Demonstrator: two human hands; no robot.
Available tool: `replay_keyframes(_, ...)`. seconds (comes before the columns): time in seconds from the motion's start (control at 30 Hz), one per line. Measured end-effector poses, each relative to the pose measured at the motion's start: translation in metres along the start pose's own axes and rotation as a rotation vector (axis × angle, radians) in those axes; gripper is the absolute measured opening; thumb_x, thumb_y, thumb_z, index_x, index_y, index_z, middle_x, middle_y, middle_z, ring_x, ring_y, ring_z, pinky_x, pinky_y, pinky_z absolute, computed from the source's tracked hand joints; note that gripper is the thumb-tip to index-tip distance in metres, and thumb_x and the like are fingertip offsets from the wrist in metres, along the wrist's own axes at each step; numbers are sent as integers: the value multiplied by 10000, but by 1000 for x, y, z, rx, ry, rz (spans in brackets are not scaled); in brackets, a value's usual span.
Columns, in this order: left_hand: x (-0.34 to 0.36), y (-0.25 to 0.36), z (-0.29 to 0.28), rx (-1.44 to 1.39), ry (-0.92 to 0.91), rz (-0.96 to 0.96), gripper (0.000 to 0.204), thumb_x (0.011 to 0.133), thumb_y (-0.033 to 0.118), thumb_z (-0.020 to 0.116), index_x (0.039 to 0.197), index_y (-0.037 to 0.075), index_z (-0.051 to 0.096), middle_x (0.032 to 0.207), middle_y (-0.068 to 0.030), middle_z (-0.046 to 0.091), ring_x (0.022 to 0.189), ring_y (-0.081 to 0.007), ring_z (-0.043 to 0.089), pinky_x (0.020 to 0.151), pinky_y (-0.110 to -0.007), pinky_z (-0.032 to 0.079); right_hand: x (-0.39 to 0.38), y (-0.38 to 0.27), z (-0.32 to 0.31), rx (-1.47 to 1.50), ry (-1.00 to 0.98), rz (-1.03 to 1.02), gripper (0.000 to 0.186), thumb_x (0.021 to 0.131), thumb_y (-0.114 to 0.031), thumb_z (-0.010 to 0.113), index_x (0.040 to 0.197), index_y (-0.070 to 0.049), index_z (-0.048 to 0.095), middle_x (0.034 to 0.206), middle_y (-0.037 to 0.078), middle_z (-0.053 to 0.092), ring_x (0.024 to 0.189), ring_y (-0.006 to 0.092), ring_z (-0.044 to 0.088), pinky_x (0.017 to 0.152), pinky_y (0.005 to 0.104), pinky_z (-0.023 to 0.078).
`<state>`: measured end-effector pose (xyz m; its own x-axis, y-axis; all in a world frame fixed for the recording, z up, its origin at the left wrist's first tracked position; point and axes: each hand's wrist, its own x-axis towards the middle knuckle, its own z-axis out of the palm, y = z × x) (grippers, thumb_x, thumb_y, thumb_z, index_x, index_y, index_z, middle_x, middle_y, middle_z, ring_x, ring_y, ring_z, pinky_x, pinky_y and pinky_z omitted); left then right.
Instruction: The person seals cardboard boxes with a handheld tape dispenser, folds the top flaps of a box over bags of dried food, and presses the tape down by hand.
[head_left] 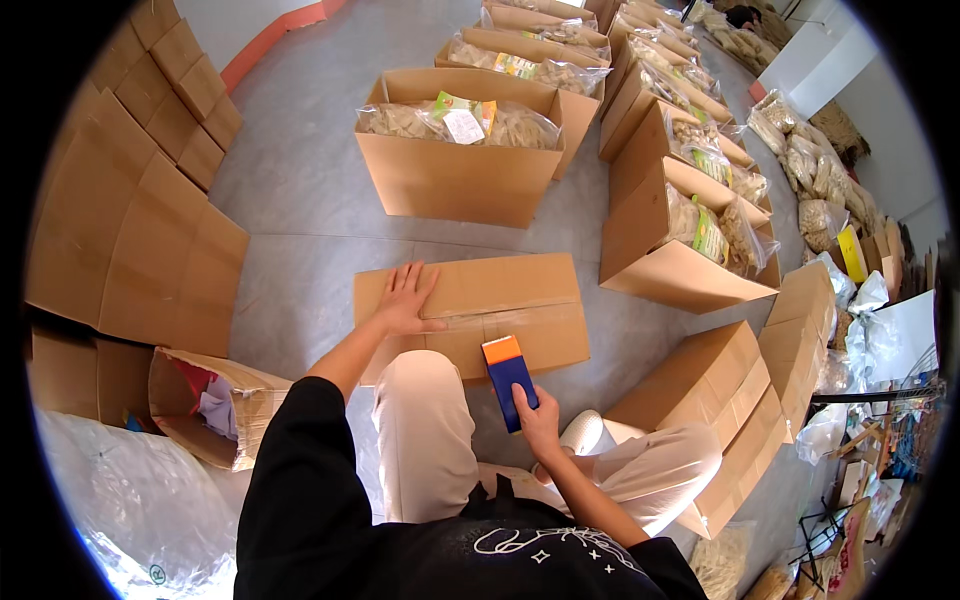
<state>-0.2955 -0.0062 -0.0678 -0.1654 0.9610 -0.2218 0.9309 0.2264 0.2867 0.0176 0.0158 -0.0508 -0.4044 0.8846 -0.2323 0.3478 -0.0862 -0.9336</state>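
A closed cardboard box (535, 295) lies on the floor in front of my knees, with a taped seam along its top. My left hand (405, 302) rests flat on the left part of that top, fingers spread. Wrapped in my right hand (537, 420) is a blue, block-shaped handheld device (505, 388) with an orange end. The orange end points away from me, at the near edge of the box. From this angle I cannot tell whether it touches the cardboard. The device's underside is hidden.
Open cartons (460, 180) filled with clear bags stand in rows ahead and to the right. Closed boxes (695, 385) lie at my right. Stacked cartons (130, 230) line the left side, near an open box (255, 400) and clear plastic sheeting (130, 500). Filled sacks (815, 165) sit far right.
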Motion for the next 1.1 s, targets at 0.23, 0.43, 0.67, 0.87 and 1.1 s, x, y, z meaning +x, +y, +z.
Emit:
replay_keyframes(0.23,-11,16,4,222,103,91,807,781,595,524,1438,226,233,1502,-150,116,1376,-373,81,1096,-529,82,-3,17,-3,-8,-7,1,367,842,-317,636,753,37,598,541,41,491,511,91,408,471,290,369)
replay_keyframes(0.43,-18,19,34,426,221,194,681,834,568,453,1421,274,273,1503,-130,135,1378,-360,94,1091,-535,107,-12,9,1,59,24,23,367,838,-312,638,720,31,584,529,50,475,507,94,402,467,294,362)
replay_keyframes(0.67,-11,57,18,257,121,2,717,834,608,429,1429,248,256,1504,-163,102,1381,-379,49,1079,-568,77,-7,12,0,1,31,-16,383,842,-316,636,691,28,561,522,46,457,506,95,386,466,293,353)
replay_keyframes(0.87,-7,48,17,156,132,67,672,856,578,424,1431,276,251,1510,-118,119,1393,-331,43,1087,-552,77,1,8,2,-32,19,-25,388,847,-316,633,681,26,553,516,43,445,508,95,384,465,294,351)
replay_keyframes(1.1,-3,54,20,156,214,107,539,905,451,424,1409,305,299,1511,-55,152,1391,-280,120,1092,-539,115,-1,9,-2,-5,20,-30,381,843,-331,634,719,26,587,533,46,482,512,96,419,475,291,372)
